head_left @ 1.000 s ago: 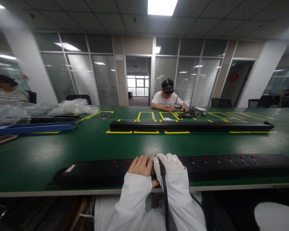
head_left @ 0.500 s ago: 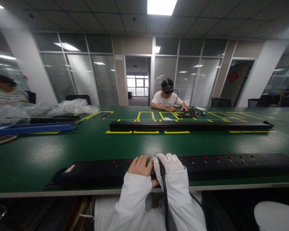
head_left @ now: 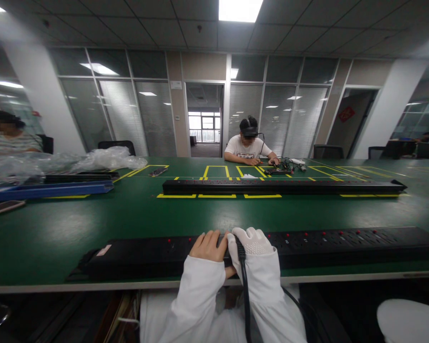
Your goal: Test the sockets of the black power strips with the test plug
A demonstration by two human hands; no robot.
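Observation:
A long black power strip (head_left: 343, 243) with red switches lies along the near edge of the green table (head_left: 128, 214). My bare left hand (head_left: 209, 246) rests on top of the strip, fingers curled over it. Right beside it, my white-gloved right hand (head_left: 252, 243) also lies on the strip, fingers bent over its top. A black cable (head_left: 244, 290) runs from under the glove down over my right sleeve. Whether the glove grips the cable's plug is hidden.
A second long black power strip (head_left: 282, 186) lies mid-table among yellow tape marks. A blue bar (head_left: 46, 190) and crumpled clear plastic (head_left: 103, 159) sit at the left. One person sits across the table with cables (head_left: 286, 166); another sits far left.

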